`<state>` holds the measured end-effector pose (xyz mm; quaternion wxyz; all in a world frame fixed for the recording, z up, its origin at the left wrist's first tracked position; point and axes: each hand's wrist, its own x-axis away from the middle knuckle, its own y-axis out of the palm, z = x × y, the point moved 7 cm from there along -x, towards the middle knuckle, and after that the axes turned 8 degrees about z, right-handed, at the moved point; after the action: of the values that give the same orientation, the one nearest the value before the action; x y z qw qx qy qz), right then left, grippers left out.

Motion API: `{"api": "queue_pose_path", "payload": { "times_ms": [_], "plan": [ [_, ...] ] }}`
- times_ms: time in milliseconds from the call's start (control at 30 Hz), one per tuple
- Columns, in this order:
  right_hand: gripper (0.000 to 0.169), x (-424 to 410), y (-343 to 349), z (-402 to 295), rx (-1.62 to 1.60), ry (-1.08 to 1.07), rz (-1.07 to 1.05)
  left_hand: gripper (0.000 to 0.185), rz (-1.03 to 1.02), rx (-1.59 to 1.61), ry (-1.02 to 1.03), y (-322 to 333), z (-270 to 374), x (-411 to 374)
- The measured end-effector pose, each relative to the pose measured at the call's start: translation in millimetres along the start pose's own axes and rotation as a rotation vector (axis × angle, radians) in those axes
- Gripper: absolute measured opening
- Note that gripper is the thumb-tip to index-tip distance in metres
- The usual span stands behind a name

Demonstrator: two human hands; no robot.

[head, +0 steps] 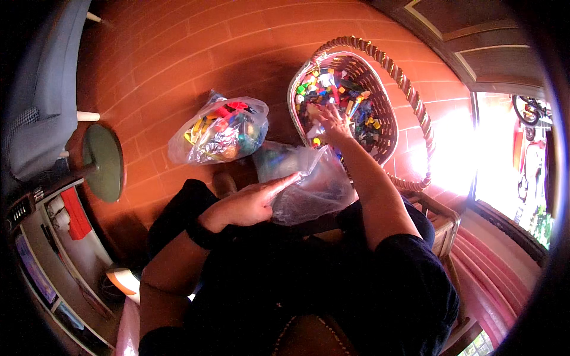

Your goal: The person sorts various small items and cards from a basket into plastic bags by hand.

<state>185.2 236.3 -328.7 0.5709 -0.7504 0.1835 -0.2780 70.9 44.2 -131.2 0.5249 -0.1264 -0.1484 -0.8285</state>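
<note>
A wicker basket (386, 133) with a tall wrapped handle stands on the tiled floor, holding many small colourful plastic toy pieces (352, 95). My right hand (331, 122) reaches inside it, fingers spread over the pieces; whether it grips one cannot be told. My left hand (249, 202) holds the rim of a clear plastic bag (311, 196) against the basket's near side. Blurred bluish contents show through that bag's far part. To its left, a second clear plastic bag (218, 131) sits open on the floor, filled with red, yellow and green toys.
A round green base (102, 162) stands at the left, near a grey upholstered seat (49, 89) and a shelf unit (67, 262). A wooden chair (438, 218) is close on my right. Bright light enters through a doorway (503, 147) at the right.
</note>
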Motion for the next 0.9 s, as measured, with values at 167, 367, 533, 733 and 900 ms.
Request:
{"api": "queue_pose_path", "payload": {
  "times_ms": [167, 367, 533, 733, 900],
  "plan": [
    [0.050, 24, 9, 16, 0.004, 0.151, 0.172, 0.071, 0.008, -0.033, 0.067, 10, -13, 3],
    [0.021, -3, 0, 45, -0.297, 0.409, 0.506, 0.072, -0.034, -0.248, 0.079, 14, 3, 6],
    [0.019, -8, 17, 89, -0.555, 0.718, 0.518, 0.077, -0.031, -0.256, 0.099, 15, 1, 7],
    [0.036, -24, -10, 79, -0.087, 0.500, 0.523, 0.075, -0.058, -0.219, 0.031, 12, 3, 6],
    [0.070, -30, 1, 6, 0.055, 0.170, -0.001, 0.068, 0.014, -0.247, 0.111, 8, 0, 5]
  ]
}}
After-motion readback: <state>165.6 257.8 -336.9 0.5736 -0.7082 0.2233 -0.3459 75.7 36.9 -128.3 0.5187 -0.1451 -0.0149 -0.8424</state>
